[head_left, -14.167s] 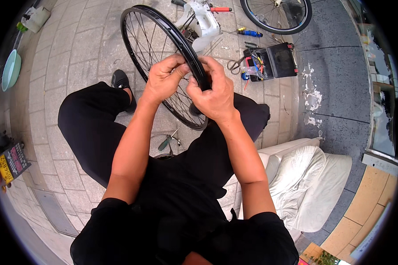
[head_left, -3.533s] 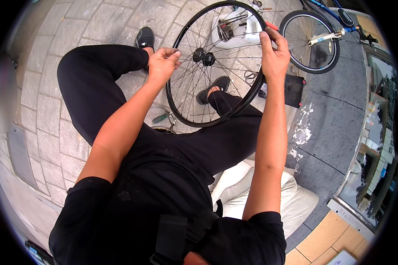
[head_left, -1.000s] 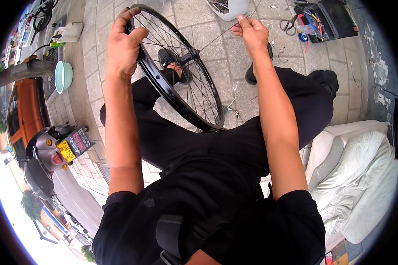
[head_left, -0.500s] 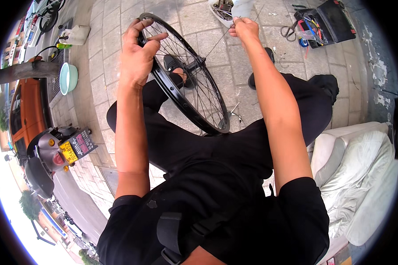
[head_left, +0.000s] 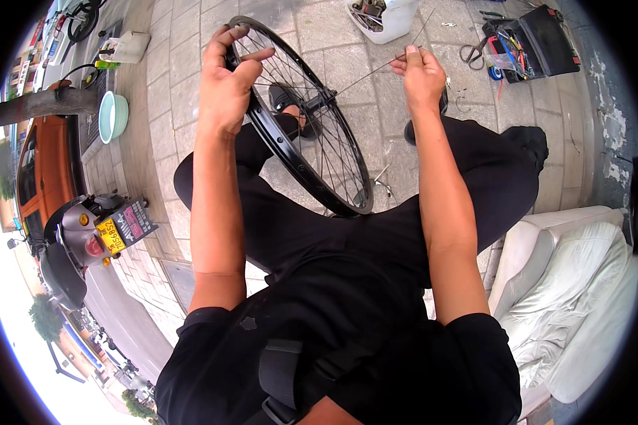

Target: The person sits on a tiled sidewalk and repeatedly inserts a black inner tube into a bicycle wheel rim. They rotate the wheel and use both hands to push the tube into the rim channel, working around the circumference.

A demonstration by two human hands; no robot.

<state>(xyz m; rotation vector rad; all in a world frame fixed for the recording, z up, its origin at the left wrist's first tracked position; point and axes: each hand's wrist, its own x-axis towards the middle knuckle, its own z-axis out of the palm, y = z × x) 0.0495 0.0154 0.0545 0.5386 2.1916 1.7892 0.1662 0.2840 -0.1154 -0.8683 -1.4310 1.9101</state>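
A black-rimmed bicycle wheel [head_left: 299, 170] stands tilted on the paving between my legs, its lower edge close to my thighs. My left hand [head_left: 227, 88] grips the upper left of the rim, with some fingers curled over it and one finger reaching inward over the spokes. Between the fingertips of my right hand [head_left: 424, 78] is pinched a thin metal spoke [head_left: 367, 75]. It runs from the hub [head_left: 320, 100] out to the right, and its far end sticks up past my fingers. Whether its other end is seated in the hub is too small to tell.
Beyond my right hand stands a cut white plastic container [head_left: 393, 21] with metal parts inside. An open black toolbox [head_left: 546, 46], scissors [head_left: 473, 55] and a blue tape measure [head_left: 495, 72] lie right of it. A pale green basin [head_left: 113, 117] is at left, white cushions [head_left: 567, 297] at right.
My right hand has come nearer to me and slightly right, still pinching the spoke, which now slopes less steeply. The left hand keeps its hold on the rim. The whole view has shifted slightly.
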